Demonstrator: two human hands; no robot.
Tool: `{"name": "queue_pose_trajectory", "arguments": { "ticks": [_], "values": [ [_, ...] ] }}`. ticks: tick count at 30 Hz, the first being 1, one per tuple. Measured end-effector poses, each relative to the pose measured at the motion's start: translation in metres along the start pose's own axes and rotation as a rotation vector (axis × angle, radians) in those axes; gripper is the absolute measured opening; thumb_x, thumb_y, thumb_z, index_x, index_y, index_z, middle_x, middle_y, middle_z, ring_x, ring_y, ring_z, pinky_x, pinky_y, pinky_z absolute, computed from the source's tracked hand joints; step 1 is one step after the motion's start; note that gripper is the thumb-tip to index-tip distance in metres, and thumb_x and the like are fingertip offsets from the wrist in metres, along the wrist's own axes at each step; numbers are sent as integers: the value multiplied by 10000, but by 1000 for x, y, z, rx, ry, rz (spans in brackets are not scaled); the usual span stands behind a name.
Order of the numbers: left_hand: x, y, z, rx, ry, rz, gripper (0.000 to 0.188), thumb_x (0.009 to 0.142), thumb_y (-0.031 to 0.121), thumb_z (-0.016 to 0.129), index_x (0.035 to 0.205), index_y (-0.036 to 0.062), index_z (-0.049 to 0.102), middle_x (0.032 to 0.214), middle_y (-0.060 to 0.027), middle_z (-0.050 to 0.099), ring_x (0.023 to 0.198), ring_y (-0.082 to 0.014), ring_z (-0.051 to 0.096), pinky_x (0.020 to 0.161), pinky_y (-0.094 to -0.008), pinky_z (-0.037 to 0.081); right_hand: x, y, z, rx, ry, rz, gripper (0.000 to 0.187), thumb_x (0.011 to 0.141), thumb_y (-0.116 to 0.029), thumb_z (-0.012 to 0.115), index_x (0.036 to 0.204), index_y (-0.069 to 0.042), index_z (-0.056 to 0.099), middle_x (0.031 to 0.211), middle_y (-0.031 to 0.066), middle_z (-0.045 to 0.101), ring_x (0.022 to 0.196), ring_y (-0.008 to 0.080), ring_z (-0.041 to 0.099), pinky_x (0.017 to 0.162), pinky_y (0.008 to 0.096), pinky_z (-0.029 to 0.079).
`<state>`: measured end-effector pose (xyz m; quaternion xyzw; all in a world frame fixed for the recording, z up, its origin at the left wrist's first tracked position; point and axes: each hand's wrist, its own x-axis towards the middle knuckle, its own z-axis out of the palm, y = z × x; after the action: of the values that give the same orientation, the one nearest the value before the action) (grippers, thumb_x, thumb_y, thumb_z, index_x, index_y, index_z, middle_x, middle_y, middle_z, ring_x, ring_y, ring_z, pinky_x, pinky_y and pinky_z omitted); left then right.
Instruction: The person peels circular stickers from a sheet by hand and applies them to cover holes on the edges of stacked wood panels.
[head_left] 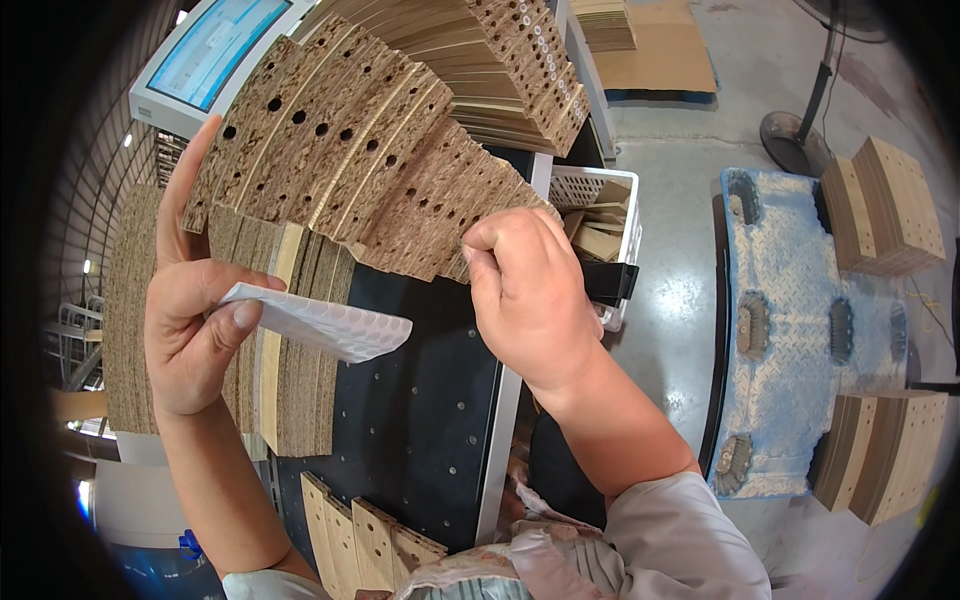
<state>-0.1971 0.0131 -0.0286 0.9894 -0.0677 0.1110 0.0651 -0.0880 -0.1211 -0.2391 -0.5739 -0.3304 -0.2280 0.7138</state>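
Black worktable (410, 400) lies beneath both hands. The left hand (195, 320) pinches a white dotted sheet (335, 325) between thumb and finger, another finger stretched upward beside drilled particleboard panels (330, 135). The right hand (530, 295) curls at the panels' right end, thumb near forefinger; whether it grips anything, I cannot tell. Beyond it stands a white basket (633, 215).

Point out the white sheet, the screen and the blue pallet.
White sheet (335, 325): head view, middle of its dotted face.
Screen (220, 50): head view, centre of its lit face.
Blue pallet (797, 298): head view, bare surface between its holes.
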Motion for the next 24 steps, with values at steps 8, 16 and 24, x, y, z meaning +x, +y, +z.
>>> {"name": "queue_pose_trajectory", "arguments": {
  "ticks": [8,16,24],
  "values": [
    [-3,1,0,-13,-14,-50,291,781,311,638,768,26,694,1198,-264,541,1188,-213,446,957,-333,324,14,0,-17,25,-103,450,345,686,-35,712,900,-18,441,876,127,495,698,259,504,644,360,452],
    [-1,-8,-2,12,-14,25,285,771,325,644,748,45,688,1326,-254,406,1288,-262,315,1029,-392,216,17,15,-20,103,-105,522,434,647,-80,786,906,-22,442,867,81,475,685,152,461,639,282,449],
    [-9,-9,-1,-2,32,-15,298,788,342,643,759,47,675,1419,-226,311,1362,-298,217,1098,-449,108,6,10,-13,692,-3,358,220,732,56,616,866,-30,464,850,50,484,713,121,486,639,255,441]
  ]
}}
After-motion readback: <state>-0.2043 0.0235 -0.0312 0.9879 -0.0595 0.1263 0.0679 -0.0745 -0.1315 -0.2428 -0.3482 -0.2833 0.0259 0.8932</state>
